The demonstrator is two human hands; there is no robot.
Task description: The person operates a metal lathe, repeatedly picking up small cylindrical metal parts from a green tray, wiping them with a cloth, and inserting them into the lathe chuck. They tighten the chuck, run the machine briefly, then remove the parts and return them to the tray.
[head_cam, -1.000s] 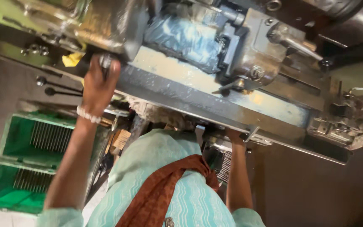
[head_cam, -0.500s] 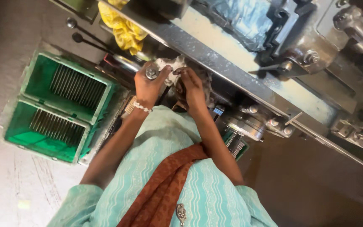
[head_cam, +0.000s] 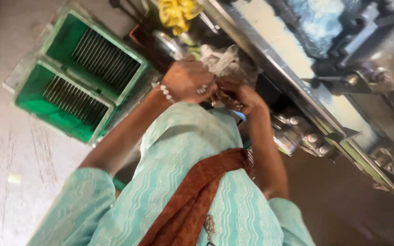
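I see my left hand (head_cam: 187,80) and right hand (head_cam: 241,96) pressed together, pinching a grey rag (head_cam: 220,60) beside 2 green trays (head_cam: 80,75).

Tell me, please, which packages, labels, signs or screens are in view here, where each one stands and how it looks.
No labelled package, sign or screen can be made out.
Closest to packaging: two green crates, open-topped and rectangular, on the floor left of the left hand, with grey ribbed parts inside.
Pale crumpled wrapping, above both hands; the right hand is beside it.
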